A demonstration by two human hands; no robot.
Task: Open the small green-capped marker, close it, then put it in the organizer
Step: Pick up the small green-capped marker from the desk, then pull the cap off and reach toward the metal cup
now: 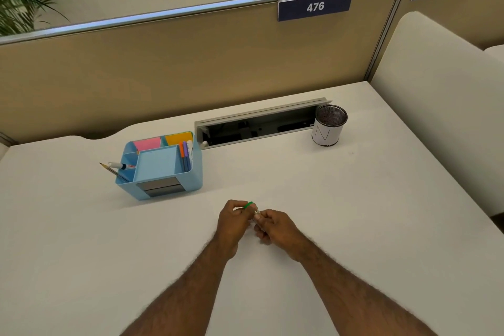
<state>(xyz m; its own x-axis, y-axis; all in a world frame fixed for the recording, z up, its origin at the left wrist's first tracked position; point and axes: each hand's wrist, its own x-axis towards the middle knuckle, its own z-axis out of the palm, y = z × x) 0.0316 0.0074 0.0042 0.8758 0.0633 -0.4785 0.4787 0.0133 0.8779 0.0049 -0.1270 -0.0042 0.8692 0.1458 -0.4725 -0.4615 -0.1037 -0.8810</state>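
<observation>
Fingertips of the left hand (233,222) pinch the small marker's green plastic cap (248,205); right hand (274,229) clamps its barrel; light, stiff, probably slippery.

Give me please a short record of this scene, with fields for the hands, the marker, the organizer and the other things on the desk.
left hand: pinches the green cap
right hand: grips the marker body
cap state: on or off, cannot tell
organizer: light blue, on the desk, beyond the hands to the left
organizer contents: pink and orange notes, orange and purple pens, a white marker, a pencil
mesh cup: far right, by the open cable slot
</observation>
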